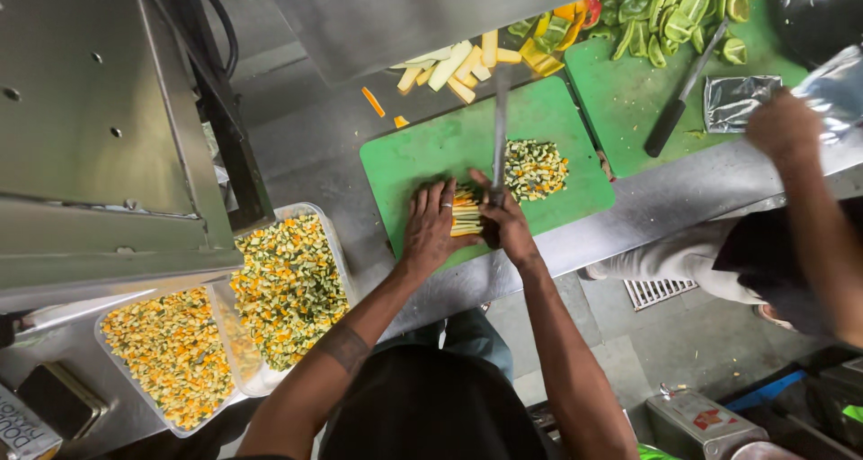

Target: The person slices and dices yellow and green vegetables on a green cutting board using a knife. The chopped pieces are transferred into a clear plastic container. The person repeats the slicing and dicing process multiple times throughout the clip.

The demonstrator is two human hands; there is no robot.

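My left hand [429, 228] presses flat on a bundle of yellow squash strips [466, 217] on a green cutting board [422, 150]. My right hand [504, 222] grips the handle of a long knife [500, 132], whose blade points away across the board beside the strips. A pile of diced yellow-green squash [534, 168] lies just right of the blade. Uncut yellow strips [454, 65] sit past the board's far edge.
Two clear tubs of diced squash [288, 285] [166, 357] stand at the left. A second green board [620, 92] holds green pepper pieces [679, 15] and a black-handled knife [679, 96]. Another person's hand [784, 126] touches foil [739, 101] at right. A steel cabinet [90, 110] is at left.
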